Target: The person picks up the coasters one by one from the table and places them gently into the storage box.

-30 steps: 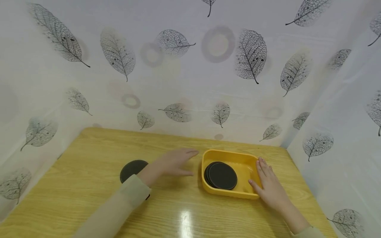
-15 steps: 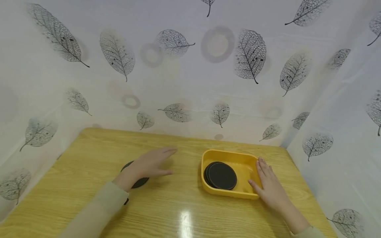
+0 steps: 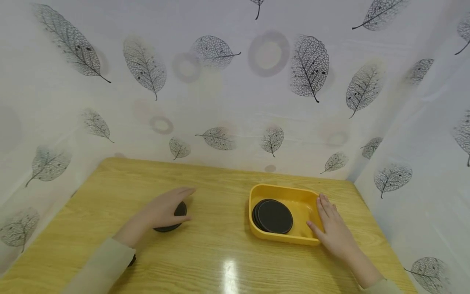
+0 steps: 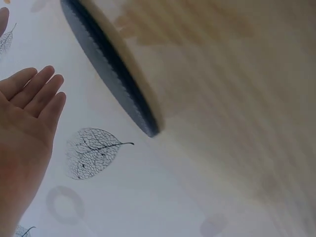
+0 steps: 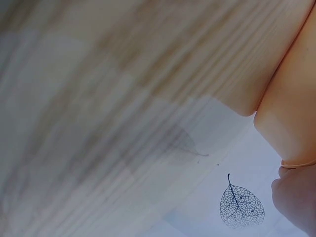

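My left hand (image 3: 161, 210) is over a dark round coaster (image 3: 180, 210) lying on the table, fingers straight and thumb spread apart. In the left wrist view the coaster (image 4: 111, 71) shows edge-on with a stitched-looking rim, and the palm (image 4: 24, 133) stands apart from it. A yellow plastic bin (image 3: 302, 211) sits to the right. Several matching coasters (image 3: 275, 216) are stacked at its left end. My right hand (image 3: 332, 230) rests against the bin's right end with straight fingers, its thumb reaching over the rim. Part of that hand (image 5: 298, 200) shows beside the bin (image 5: 291, 94) in the right wrist view.
The wood-grain table (image 3: 216, 253) carries the bin and the left coaster. A white covering with leaf prints (image 3: 235, 94) hangs behind the table's far edge and along its sides.
My left hand has moved left from beside the bin to the coaster on the table. The right hand and the bin have stayed where they were.
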Tool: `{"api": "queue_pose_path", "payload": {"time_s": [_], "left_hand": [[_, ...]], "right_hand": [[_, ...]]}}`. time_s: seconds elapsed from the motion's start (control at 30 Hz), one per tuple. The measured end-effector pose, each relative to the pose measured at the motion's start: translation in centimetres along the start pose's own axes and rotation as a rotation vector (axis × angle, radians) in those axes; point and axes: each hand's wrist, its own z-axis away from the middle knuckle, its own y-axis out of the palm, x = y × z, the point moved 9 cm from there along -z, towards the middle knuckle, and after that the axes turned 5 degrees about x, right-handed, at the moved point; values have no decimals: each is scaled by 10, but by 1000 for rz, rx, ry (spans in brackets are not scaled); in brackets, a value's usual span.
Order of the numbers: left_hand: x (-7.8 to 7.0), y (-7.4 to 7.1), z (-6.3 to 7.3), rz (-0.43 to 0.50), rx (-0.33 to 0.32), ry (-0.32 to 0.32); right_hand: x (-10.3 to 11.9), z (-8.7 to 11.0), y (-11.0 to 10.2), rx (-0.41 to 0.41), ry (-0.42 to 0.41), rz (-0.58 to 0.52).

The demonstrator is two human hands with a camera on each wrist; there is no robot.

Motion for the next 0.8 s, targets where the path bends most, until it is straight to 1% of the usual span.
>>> {"api": "queue_pose_path", "payload": {"time_s": [0.23, 0.5, 0.63, 0.8], "left_hand": [[13, -2, 20, 45, 14, -33], [31, -2, 38, 51, 44, -74], [39, 0, 44, 52, 57, -92], [44, 5, 46, 34, 82, -104]], "right_hand": [[-1, -1, 0, 11, 6, -2], [-3, -1, 1, 19, 14, -16], [-3, -1, 1, 15, 11, -16], [-3, 0, 1, 7, 8, -5]]}}
